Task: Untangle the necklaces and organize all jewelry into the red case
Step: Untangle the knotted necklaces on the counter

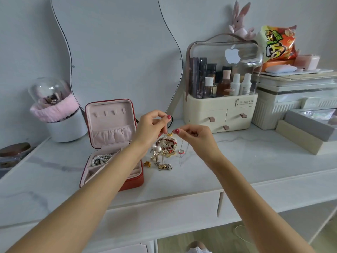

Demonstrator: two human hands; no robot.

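Observation:
The red case (134,180) lies open on the white table, pink inside, with a pearl strand (101,158) in its back left compartment. To its right sits a heap of jewelry (165,152): pearl earrings, a dark red bead bracelet, gold pieces. My left hand (152,126) and my right hand (195,135) are raised over the heap, fingertips close together. Both pinch a thin silver necklace chain (182,143) that hangs down to a small red ring pendant (181,151) above the table.
A wavy mirror (116,52) leans on the wall behind. A cream cosmetics organizer (218,110) stands at the right, with boxes (299,136) beyond it. A brush holder with pink trim (60,117) stands left of the case. The table's front edge holds a drawer (164,212).

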